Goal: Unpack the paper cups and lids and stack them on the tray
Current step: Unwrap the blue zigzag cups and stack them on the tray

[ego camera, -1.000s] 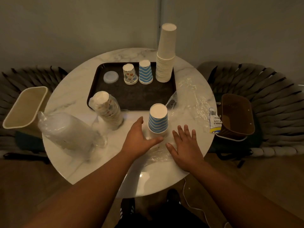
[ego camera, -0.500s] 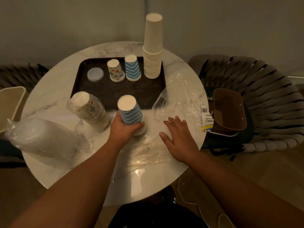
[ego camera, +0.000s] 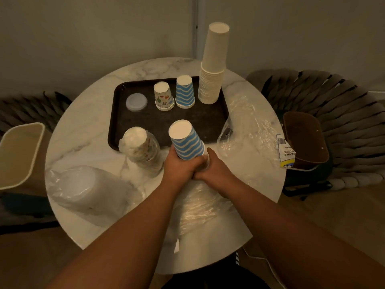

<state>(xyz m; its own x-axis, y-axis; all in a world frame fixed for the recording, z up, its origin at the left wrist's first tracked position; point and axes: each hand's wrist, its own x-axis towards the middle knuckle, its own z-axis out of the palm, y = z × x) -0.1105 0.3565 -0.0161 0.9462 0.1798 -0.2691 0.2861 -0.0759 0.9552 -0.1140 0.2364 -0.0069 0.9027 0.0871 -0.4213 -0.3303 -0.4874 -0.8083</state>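
Both hands meet at frame centre on the blue striped stack [ego camera: 187, 141], upside down, tilted w/ top leaning toward upper left, lifted or tipped just at the near edge of the tray [ego camera: 166, 122]; left hand [ego camera: 178, 166] wraps fingers round the lower part of the stack; right hand [ego camera: 214, 171] curls in against the rim end from the right, touching left hand; can't tell exactly what right fingers pinch, prob. the bottom rims. On tray, upper centre: lid [ego camera: 136, 101] at left, patterned cup stack [ego camera: 164, 96], second blue striped cup stack [ego camera: 185, 92], tall plain stack [ego camera: 213, 65] at right corner; still wrapped: patterned cups in plastic [ego camera: 140, 149] just left of left hand, bag of lids [ego camera: 87, 191] at lower left on marble table [ego camera: 83, 132]; loose wrap [ego camera: 245, 130] at right of frame. Step judged: carry held stack onto tray, likely onto or beside the matching blue one; to do well: keep grip low near rims so cups don't telescope apart; bring stack upright before setting down; approach over open tray middle, stay well apart from tall plain stack since a nudge could topple it; if nesting onto matching stack, line up axes then lower straight; let go only once seated flat; watch wrapped patterned cups beside left wrist.
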